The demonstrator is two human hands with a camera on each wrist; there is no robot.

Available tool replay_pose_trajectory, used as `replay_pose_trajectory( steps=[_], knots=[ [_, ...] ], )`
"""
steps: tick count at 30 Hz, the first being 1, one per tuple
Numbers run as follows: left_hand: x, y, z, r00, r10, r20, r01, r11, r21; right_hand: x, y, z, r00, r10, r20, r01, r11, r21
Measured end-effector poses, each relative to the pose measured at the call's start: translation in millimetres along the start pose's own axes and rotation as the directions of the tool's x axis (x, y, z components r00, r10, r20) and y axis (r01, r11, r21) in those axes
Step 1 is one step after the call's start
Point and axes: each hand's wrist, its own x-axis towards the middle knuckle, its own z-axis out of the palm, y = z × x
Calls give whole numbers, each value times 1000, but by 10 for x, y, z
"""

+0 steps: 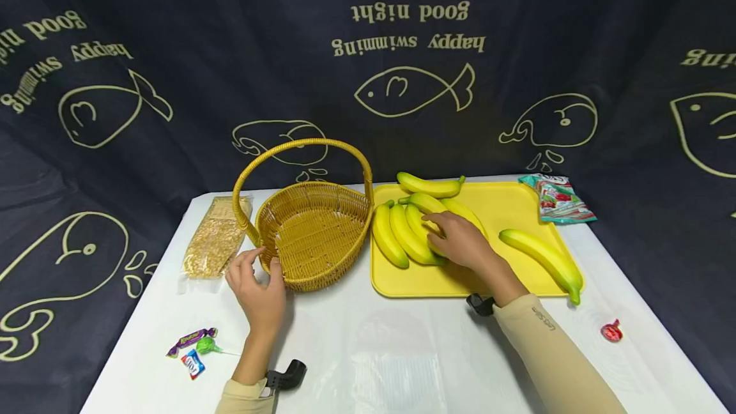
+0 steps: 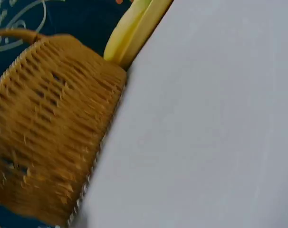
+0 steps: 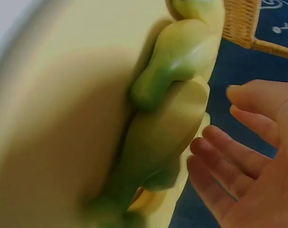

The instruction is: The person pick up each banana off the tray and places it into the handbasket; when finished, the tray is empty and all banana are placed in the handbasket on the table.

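My left hand (image 1: 259, 289) is at the near left rim of a golden woven basket (image 1: 324, 241) with a tall arched handle. Its thumb and fingers are spread, with the fingertips right at the rim. In the left wrist view the basket wall (image 2: 49, 114) fills the left side. My right hand (image 1: 462, 241) hangs over a cluster of several yellow bananas (image 1: 388, 235) on a yellow tray (image 1: 500, 206). The right wrist view shows its fingers (image 3: 229, 175) loosely bent and apart beside the green-tipped bananas (image 3: 182, 52).
Another banana (image 1: 543, 257) lies at the tray's right, one (image 1: 428, 185) at its back edge. A teal candy bag (image 1: 558, 200) overlaps the tray corner. Left are a clear bag of flakes (image 1: 213, 245), a purple candy (image 1: 192, 338), a green lollipop (image 1: 206, 345); a red candy (image 1: 612, 331) lies right.
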Motion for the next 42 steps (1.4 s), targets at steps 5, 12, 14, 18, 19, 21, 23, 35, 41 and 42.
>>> replay_pose_trajectory(
  steps=[5, 12, 14, 18, 19, 21, 23, 35, 41, 42],
  knots=[
    [9, 96, -101, 926, -301, 228, 331, 937, -108, 181, -16, 17, 987, -12, 161, 20, 999, -51],
    [-38, -81, -54, 850, -380, 365, 456, 878, -148, 243, 8, 2, 970, 20, 242, -19, 1000, -4],
    [-73, -113, -37, 855, -375, 358, 448, 882, -149, 217, 13, -34, 973, 21, 232, -37, 997, 65],
    [-149, -150, -30, 896, -345, 279, 389, 913, -122, 136, -39, -150, 981, -42, 192, -11, 965, 264],
    [-164, -157, -33, 907, -338, 250, 374, 920, -114, 116, -65, -177, 982, -64, 180, 4, 949, 314],
    [-187, -166, -42, 924, -323, 204, 350, 929, -118, 81, -133, -226, 982, -98, 162, 23, 912, 411],
    [-193, -156, -52, 935, -305, 178, 330, 935, -132, 50, -216, -264, 982, -103, 160, 9, 864, 504],
    [-95, 119, -113, 927, -331, 177, 358, 920, -157, 336, -1029, -299, 976, -81, 202, -127, 540, 832],
    [-155, -115, -49, 921, -352, 164, 378, 911, -166, 696, -1439, -66, 971, -46, 234, -194, 416, 888],
    [-147, -80, -54, 922, -350, 163, 376, 911, -168, 750, -1496, -14, 972, -29, 232, -200, 414, 888]
  ],
)
